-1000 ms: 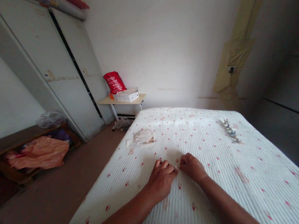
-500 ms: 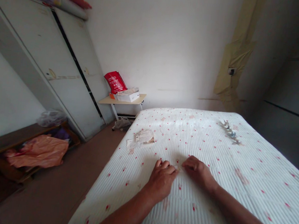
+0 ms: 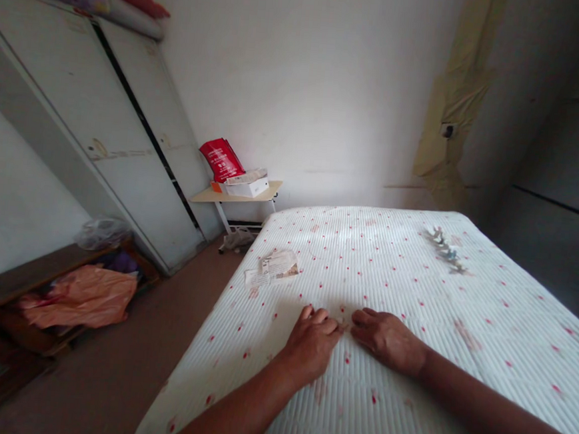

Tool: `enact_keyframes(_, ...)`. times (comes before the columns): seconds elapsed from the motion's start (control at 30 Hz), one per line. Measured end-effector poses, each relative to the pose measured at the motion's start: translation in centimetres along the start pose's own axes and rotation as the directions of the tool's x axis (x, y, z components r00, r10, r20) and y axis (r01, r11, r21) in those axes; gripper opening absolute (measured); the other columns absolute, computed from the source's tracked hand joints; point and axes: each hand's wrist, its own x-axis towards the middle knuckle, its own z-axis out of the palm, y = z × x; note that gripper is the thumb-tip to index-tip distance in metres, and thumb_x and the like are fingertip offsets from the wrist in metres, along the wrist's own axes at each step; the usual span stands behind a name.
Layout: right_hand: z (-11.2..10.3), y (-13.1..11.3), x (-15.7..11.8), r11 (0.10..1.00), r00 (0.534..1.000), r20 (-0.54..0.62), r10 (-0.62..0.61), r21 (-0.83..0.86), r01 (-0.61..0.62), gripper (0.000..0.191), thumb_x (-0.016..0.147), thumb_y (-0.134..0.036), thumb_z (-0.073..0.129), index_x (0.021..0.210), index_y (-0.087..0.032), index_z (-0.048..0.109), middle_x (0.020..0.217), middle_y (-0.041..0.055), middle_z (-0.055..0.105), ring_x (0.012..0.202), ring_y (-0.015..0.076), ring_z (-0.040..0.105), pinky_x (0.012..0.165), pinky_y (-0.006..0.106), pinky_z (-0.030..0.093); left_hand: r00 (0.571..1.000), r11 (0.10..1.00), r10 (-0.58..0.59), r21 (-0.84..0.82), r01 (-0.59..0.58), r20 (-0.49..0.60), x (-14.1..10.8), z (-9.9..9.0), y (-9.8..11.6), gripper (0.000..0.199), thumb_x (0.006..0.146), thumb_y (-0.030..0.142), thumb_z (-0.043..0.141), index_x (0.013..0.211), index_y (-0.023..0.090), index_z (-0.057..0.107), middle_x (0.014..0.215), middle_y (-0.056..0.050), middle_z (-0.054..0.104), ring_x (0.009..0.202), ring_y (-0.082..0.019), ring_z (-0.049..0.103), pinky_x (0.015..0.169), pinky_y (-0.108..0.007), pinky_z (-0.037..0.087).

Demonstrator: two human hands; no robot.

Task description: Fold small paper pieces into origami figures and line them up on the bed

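My left hand rests low over the white quilted bedspread, its fingers curled and closed on something small that I cannot make out. Close to its right is my right hand, knuckles up, fingers bent together with the tips hidden beneath. A narrow gap separates the two hands. Pieces of printed paper lie on the bed beyond my left hand. Farther off at the right, a row of small folded grey-white pieces lies on the bedspread.
Past the bed's far left corner, a small table holds a red bag and a white box. A wardrobe stands at the left, above a low wooden shelf with an orange plastic bag.
My right hand has rolled over so that more of its back shows, and its fingers have moved slightly down over the bedspread. My left hand stays nearly in place.
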Motion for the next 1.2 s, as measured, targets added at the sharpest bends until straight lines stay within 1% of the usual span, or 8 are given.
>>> enact_keyframes(0.2,0.1,1.1,-1.1,0.984,0.991,-0.034,0.130,0.125,-0.125,0.025,0.086,-0.016,0.043,0.068,-0.017,0.061,0.084,0.0041,0.057,0.077,0.0138,0.053,0.062,0.022,0.039,1.000,1.000,-0.009,0.007,0.009,0.002,-0.1,0.3,-0.1,0.033,0.088,0.021,0.040,0.118,0.028,0.051,0.097,-0.003,0.063,0.092,-0.018,0.045,0.083,-0.037,0.030)
enact_keyframes(0.33,0.3,0.8,-0.8,0.959,0.974,-0.066,0.219,0.200,-0.202,0.026,0.086,-0.014,0.041,0.091,-0.022,0.065,0.090,0.0044,0.058,0.080,0.0135,0.056,0.065,0.022,0.042,1.000,1.000,-0.006,-0.003,0.006,-0.009,0.0,0.4,0.1,0.030,0.088,0.020,0.039,0.114,0.025,0.053,0.096,-0.003,0.063,0.092,-0.019,0.046,0.082,-0.037,0.030)
enact_keyframes(0.43,0.5,0.0,-0.1,0.970,0.972,-0.062,0.227,0.104,-0.220,0.026,0.086,-0.016,0.042,0.098,-0.024,0.064,0.088,0.0047,0.058,0.077,0.0139,0.056,0.062,0.022,0.041,1.000,1.000,-0.014,-0.004,0.014,-0.001,0.0,0.3,0.2,0.028,0.088,0.019,0.039,0.110,0.024,0.055,0.091,-0.004,0.063,0.090,-0.020,0.046,0.081,-0.038,0.030)
enact_keyframes(0.63,0.8,-0.5,0.0,0.982,0.981,-0.057,0.186,-0.028,-0.188,0.020,0.086,-0.021,0.045,0.084,-0.020,0.065,0.081,0.0049,0.056,0.074,0.0149,0.053,0.061,0.023,0.040,0.999,0.999,-0.038,-0.030,0.039,0.006,-0.3,0.0,0.5,0.032,0.088,0.019,0.038,0.116,0.027,0.052,0.099,-0.003,0.062,0.091,-0.019,0.046,0.080,-0.037,0.031)
enact_keyframes(0.73,0.7,-0.1,-0.6,0.983,0.982,-0.059,0.182,-0.019,-0.183,0.020,0.086,-0.019,0.045,0.083,-0.020,0.065,0.084,0.0047,0.057,0.077,0.0153,0.053,0.062,0.023,0.041,0.999,0.998,-0.049,-0.039,0.049,0.001,-0.4,-0.1,0.6,0.033,0.087,0.019,0.039,0.117,0.027,0.051,0.103,-0.003,0.061,0.092,-0.019,0.045,0.080,-0.037,0.031)
enact_keyframes(0.9,1.0,-0.5,-0.8,0.981,0.978,-0.090,0.190,0.067,-0.185,0.027,0.086,-0.015,0.043,0.100,-0.026,0.064,0.096,0.0049,0.057,0.081,0.0139,0.054,0.067,0.023,0.043,0.998,0.997,-0.063,-0.041,0.063,0.002,-0.5,0.2,0.6,0.029,0.087,0.018,0.039,0.109,0.025,0.056,0.101,-0.003,0.062,0.092,-0.019,0.046,0.079,-0.037,0.032)
enact_keyframes(1.0,1.2,-1.0,-0.5,0.982,0.978,-0.100,0.183,0.064,-0.177,0.027,0.087,-0.018,0.043,0.103,-0.027,0.064,0.090,0.0048,0.057,0.080,0.0140,0.053,0.068,0.024,0.043,0.997,0.996,-0.077,-0.037,0.077,0.008,-0.5,0.3,0.7,0.028,0.087,0.018,0.039,0.107,0.025,0.057,0.102,-0.002,0.061,0.092,-0.019,0.046,0.080,-0.037,0.032)
enact_keyframes(1.2,0.9,-1.4,-0.3,0.986,0.981,-0.092,0.168,0.017,-0.167,0.023,0.088,-0.021,0.044,0.097,-0.023,0.065,0.085,0.0054,0.058,0.077,0.0146,0.052,0.065,0.024,0.041,0.997,0.994,-0.079,-0.073,0.079,0.004,-1.0,-0.2,0.7,0.036,0.083,0.016,0.044,0.116,0.027,0.052,0.110,-0.003,0.059,0.097,-0.019,0.046,0.083,-0.038,0.033)
